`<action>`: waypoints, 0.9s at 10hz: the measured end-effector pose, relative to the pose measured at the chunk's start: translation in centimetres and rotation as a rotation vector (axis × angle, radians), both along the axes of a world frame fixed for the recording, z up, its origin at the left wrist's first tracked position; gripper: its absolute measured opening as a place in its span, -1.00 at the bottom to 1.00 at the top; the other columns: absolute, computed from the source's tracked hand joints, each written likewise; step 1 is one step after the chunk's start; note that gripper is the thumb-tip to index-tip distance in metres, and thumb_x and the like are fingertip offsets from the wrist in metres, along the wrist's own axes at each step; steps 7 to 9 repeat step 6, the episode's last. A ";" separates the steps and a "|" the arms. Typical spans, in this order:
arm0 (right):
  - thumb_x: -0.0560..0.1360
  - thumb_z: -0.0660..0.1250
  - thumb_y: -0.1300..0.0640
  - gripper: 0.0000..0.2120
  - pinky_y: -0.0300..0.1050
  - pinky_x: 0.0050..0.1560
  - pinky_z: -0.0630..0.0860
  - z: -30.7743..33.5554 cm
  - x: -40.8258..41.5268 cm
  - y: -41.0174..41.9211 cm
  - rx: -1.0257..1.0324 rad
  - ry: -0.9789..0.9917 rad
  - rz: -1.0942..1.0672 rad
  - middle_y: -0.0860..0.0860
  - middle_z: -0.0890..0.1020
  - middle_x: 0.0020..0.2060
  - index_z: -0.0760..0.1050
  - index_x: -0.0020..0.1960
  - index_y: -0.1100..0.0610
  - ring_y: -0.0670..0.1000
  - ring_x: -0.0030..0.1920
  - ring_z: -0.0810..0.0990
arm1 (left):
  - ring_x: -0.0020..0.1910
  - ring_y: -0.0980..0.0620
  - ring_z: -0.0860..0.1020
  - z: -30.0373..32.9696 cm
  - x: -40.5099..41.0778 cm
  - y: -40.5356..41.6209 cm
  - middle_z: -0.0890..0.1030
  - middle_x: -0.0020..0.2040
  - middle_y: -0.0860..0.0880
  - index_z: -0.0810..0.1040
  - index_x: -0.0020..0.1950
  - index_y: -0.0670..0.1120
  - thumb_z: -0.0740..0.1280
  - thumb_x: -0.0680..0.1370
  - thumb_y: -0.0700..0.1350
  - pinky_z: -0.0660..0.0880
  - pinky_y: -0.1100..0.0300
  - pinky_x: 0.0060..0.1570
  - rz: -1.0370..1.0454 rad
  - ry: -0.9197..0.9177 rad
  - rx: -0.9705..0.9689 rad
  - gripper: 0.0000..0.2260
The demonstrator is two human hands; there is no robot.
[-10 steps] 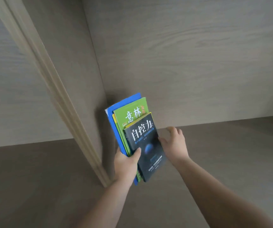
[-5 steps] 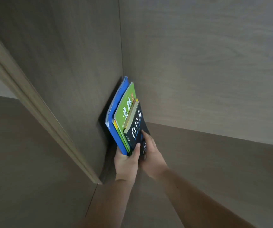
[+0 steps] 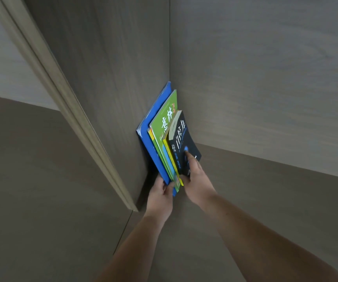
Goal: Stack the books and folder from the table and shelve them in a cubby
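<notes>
The left hand (image 3: pixel 162 195) has its fingers clamped on the blue folder's (image 3: pixel 149 143) near corner; the right hand (image 3: pixel 196 180) presses flat on the black book (image 3: pixel 184 145). The stack stands upright in the cubby corner (image 3: pixel 169 58), so only letting go seems left.

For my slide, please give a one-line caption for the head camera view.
Left hand and right hand press blue folder, green book and black book upright into cubby corner.

Grey-brown wood-grain panels all round: side wall (image 3: pixel 107 82), back wall (image 3: pixel 266 78), shelf floor (image 3: pixel 266 200). Paler front edge of a divider (image 3: pixel 66 102) slanting down the left. Dim, even light, shadow deepest in the corner.
</notes>
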State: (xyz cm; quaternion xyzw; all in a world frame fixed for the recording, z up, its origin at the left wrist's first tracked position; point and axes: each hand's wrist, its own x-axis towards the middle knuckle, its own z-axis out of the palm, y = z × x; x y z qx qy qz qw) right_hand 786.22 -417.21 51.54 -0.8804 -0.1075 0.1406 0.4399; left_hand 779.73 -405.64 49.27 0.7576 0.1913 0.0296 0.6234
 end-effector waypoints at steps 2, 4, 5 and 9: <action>0.58 0.30 0.18 -0.26 0.10 0.48 0.35 -0.4 0.4 0.8 -0.054 -0.044 -0.036 -0.05 0.21 0.60 -0.02 0.63 -0.03 0.08 0.55 0.29 | 0.11 0.32 0.54 0.1 0.5 -0.3 0.58 0.09 0.27 0.45 0.36 0.12 0.24 0.64 -0.15 0.44 0.40 0.02 0.035 0.015 -0.025 -0.68; 0.54 0.37 0.17 -0.14 0.12 0.53 0.29 -0.8 0.3 0.6 -0.068 -0.016 -0.045 -0.08 0.16 0.61 -0.09 0.63 -0.12 0.04 0.59 0.19 | 0.13 0.19 0.57 0.1 0.5 -0.4 0.61 0.12 0.15 0.46 0.34 0.09 0.30 0.61 -0.09 0.45 0.38 -0.03 0.000 0.080 0.007 -0.70; 0.51 0.42 0.17 -0.12 0.14 0.54 0.27 -0.4 0.4 0.4 -0.016 0.035 -0.074 -0.06 0.20 0.60 -0.04 0.63 -0.08 0.05 0.58 0.21 | 0.15 0.16 0.60 -0.1 0.2 -0.4 0.64 0.05 0.16 0.49 0.23 0.05 0.34 0.59 -0.09 0.50 0.38 -0.03 0.019 0.078 -0.031 -0.78; 0.48 0.42 0.21 -0.15 0.03 0.49 0.31 0.8 0.0 -0.6 0.009 0.022 -0.134 -0.01 0.29 0.55 0.05 0.62 -0.02 0.08 0.54 0.29 | 0.24 0.15 0.58 0.1 -0.7 -0.3 0.65 0.17 0.05 0.47 0.32 -0.07 0.31 0.59 -0.24 0.51 0.31 0.19 0.028 0.060 -0.097 -0.69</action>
